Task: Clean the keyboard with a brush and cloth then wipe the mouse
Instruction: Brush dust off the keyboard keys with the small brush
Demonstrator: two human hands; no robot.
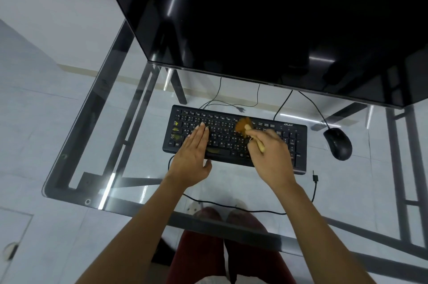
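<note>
A black keyboard (291,132) lies on the glass desk (143,181), with yellowish bits of debris on its left keys. My left hand (193,156) rests flat on the keyboard's left half, fingers together and holding nothing. My right hand (272,156) grips a wooden-handled brush (243,125); its brown bristles are blurred over the upper middle keys. A black mouse (338,146) sits to the right of the keyboard, untouched. No cloth is in view.
A large dark monitor (266,17) overhangs the back of the desk. Thin cables (231,104) run behind the keyboard, and another cable with a loose plug (315,178) curls along the front. My legs show under the glass.
</note>
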